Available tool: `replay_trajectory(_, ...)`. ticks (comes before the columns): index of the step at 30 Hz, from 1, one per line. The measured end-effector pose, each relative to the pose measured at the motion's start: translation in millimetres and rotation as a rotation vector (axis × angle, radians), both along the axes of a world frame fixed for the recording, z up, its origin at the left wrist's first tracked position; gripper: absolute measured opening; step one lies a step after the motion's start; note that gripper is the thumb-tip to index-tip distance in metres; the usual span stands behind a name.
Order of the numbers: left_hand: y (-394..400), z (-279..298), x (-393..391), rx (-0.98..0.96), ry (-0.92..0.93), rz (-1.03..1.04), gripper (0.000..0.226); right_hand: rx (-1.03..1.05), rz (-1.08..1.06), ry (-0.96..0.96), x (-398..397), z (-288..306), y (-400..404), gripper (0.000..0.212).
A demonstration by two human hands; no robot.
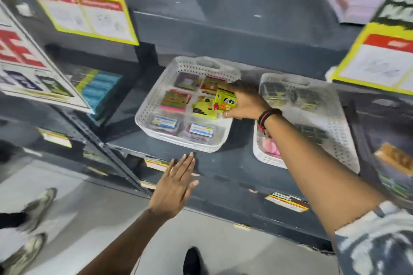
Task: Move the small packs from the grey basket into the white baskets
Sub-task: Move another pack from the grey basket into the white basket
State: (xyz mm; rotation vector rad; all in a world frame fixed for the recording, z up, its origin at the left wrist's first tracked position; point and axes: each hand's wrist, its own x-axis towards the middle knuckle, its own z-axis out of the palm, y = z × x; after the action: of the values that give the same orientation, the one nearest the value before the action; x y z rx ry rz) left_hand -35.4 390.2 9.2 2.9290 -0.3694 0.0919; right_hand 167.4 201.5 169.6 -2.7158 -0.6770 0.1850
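Two white perforated baskets stand side by side on a dark grey shelf. The left white basket (147, 115) holds several small packs in rows. My right hand (245, 102) reaches over its right rim and grips a small yellow-green pack (224, 100) above the other packs inside. The right white basket (335, 131) holds dark packs and something pink, partly hidden by my right forearm. My left hand (176, 183) hovers flat with fingers apart in front of the shelf edge, holding nothing. No grey basket is in view.
Stacks of books and yellow-edged booklets (82, 10) lie on the shelves above and to both sides. Blue packs (100, 93) sit in the left bay. Another person's shoes (33, 212) stand on the floor at the left. My own shoe (192, 261) is at the bottom.
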Motion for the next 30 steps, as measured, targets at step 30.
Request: replay_trajectory(30,-38,-7,-1,-0.052,0.044,-0.135,0.059,0.132,-0.167,-0.094,11,-32,-48,0.052)
